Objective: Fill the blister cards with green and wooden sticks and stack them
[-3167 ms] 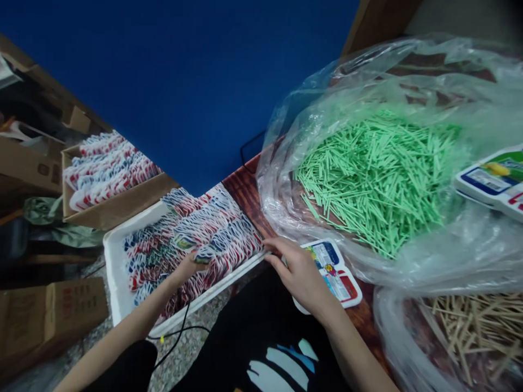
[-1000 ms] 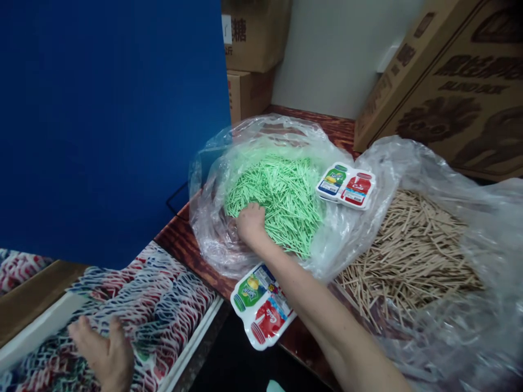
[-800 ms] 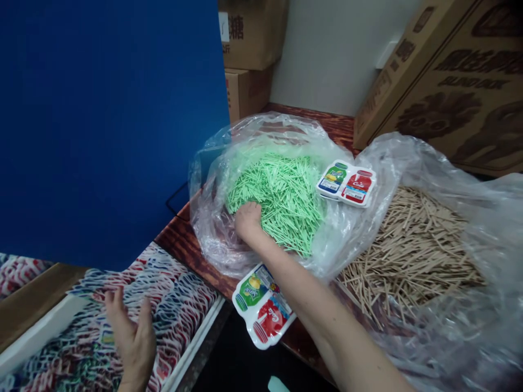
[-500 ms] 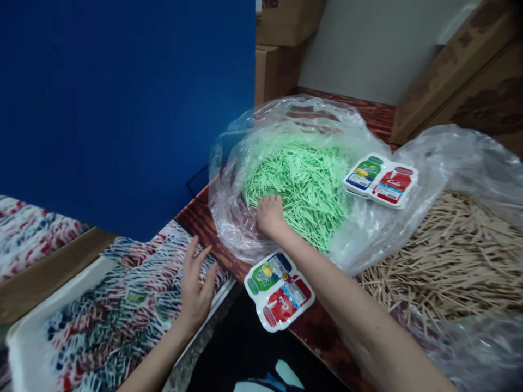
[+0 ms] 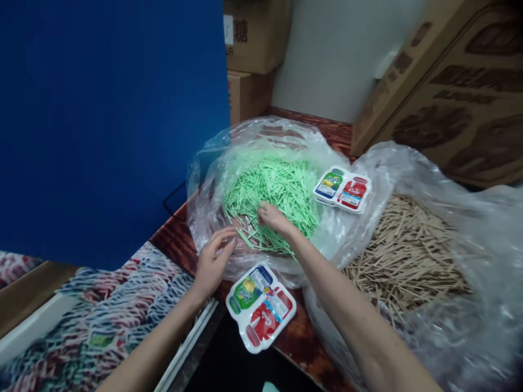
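Note:
A heap of thin light-green sticks (image 5: 281, 179) lies in a clear plastic bag (image 5: 208, 201). My right hand (image 5: 274, 218) is at the near side of the heap with its fingers curled closed; what they hold, if anything, is hidden. To its left, my left hand (image 5: 213, 260) reaches over the bag's near edge. Its fingers are stretched out, thumb apart, tips close to a few loose green sticks (image 5: 244, 238). Below the hands, a white bottle-shaped twin pack (image 5: 261, 307) with green and red labels lies at the table edge.
More such packs (image 5: 342, 189) are stacked on the plastic at right. Brown sticks (image 5: 412, 250) fill another bag beside my right forearm. A blue panel (image 5: 110, 125) stands at left, above many small red, white and blue pieces (image 5: 134, 305). Cardboard boxes (image 5: 457, 92) stand behind.
My left hand has moved right and up, from beside the table to the bag's edge. My right hand stays at the green sticks, fingers curled. The whole view has shifted.

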Tool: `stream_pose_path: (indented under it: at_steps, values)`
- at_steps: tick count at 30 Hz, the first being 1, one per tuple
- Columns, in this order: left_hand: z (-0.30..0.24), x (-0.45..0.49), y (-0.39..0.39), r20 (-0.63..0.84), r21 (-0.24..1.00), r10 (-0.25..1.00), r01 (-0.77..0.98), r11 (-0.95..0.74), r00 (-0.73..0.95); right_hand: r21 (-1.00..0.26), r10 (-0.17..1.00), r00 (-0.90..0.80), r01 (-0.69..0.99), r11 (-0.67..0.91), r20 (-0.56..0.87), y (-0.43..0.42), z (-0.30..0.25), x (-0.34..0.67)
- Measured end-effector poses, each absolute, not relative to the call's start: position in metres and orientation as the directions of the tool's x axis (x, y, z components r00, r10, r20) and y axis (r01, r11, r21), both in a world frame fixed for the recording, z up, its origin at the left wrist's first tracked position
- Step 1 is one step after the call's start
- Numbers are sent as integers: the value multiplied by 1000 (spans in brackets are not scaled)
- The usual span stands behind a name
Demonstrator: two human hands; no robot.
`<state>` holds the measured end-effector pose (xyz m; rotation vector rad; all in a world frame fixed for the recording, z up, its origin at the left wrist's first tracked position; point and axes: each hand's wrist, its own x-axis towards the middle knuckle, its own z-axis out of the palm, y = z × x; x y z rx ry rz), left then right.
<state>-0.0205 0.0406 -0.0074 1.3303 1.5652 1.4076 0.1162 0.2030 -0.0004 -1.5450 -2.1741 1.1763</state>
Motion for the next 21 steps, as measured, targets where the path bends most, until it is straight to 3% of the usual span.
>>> stream_pose_path:
  at_steps: [4, 7, 10, 13, 16, 19, 21]
  values:
    - [-7, -10, 85, 1, 999, 965, 33, 8, -261, -879, 850, -441, 473, -52, -288, 203, 5, 143]
    - [-12, 3, 119, -112, 988, 957, -132, 78, -266, -924, 837, -458, 358, -135, -300, 195, 3, 155]
    - [-18, 16, 147, -148, 980, 951, -168, 105, -270, -923, 804, -485, 330, -197, -345, 189, -2, 162]
    - [-21, 26, 161, -134, 985, 941, -147, 92, -310, -888, 799, -463, 424, -180, -383, 188, -5, 168]
    - [-17, 31, 163, -70, 996, 931, -78, 45, -358, -866, 854, -402, 488, -107, -331, 188, -2, 176]
    - [-11, 36, 161, 111, 993, 938, 74, -92, -328, -861, 870, -416, 508, -18, -264, 186, 1, 179]
    - [-9, 40, 161, 227, 967, 947, 165, -192, -227, -888, 829, -473, 457, -58, -298, 181, 0, 176]
